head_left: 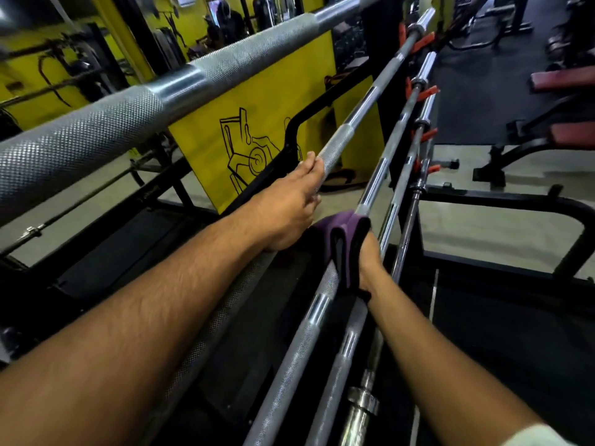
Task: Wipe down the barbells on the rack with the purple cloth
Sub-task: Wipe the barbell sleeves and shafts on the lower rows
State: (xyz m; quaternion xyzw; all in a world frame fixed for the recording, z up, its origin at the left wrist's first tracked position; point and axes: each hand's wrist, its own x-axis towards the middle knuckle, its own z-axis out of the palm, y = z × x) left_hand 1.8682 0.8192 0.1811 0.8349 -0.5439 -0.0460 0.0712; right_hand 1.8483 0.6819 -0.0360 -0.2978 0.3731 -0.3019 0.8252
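Note:
Several steel barbells lie side by side on a black rack (502, 201) and run away from me to the upper right. The nearest one (128, 120) crosses the top left, large and knurled. My left hand (286, 210) grips the second barbell (360, 114), with the thumb on top and the fingers curled round the knurling. The purple cloth (341, 243) is folded over the third barbell (296, 352). My right hand (370, 262) grips the cloth round that bar; the cloth hides most of its fingers. More bars (405, 175) lie to the right of it.
Orange collars (425, 91) sit near the far ends of the bars. A yellow panel with a black drawing (257, 123) stands behind the rack. Benches with red pads (563, 78) stand at the right. A barbell sleeve (360, 410) lies low in front. A person (225, 24) is far back.

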